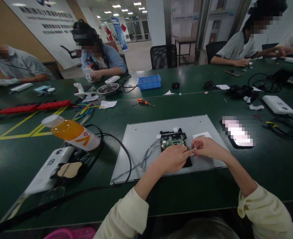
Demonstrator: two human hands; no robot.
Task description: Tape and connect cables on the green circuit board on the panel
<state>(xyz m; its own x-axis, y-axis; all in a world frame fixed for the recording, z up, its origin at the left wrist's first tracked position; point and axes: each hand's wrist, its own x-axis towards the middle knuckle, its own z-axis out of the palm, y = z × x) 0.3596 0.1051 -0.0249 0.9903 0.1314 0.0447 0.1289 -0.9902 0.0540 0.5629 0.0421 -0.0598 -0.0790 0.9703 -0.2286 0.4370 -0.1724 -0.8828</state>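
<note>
Above the near side of a green circuit board (172,142) in a black frame (188,162), my left hand (175,157) is closed, its fingertips meeting those of my right hand. My right hand (207,147) is pinched at the board's right edge. Between the fingertips shows a small whitish piece, too small to name. The board lies on a flat light-grey panel (136,142), with thin grey cables (146,156) running off its left side. A white slip of paper (203,134) lies just behind my right hand. My left hand hides the near part of the board.
Left of the panel are an orange drink bottle (73,132), a white power bank (50,169) and a black cable (126,151) crossing the panel's corner. A phone (237,132) lies to the right. Farther back are an orange screwdriver (144,101), a blue basket (149,82) and several seated people.
</note>
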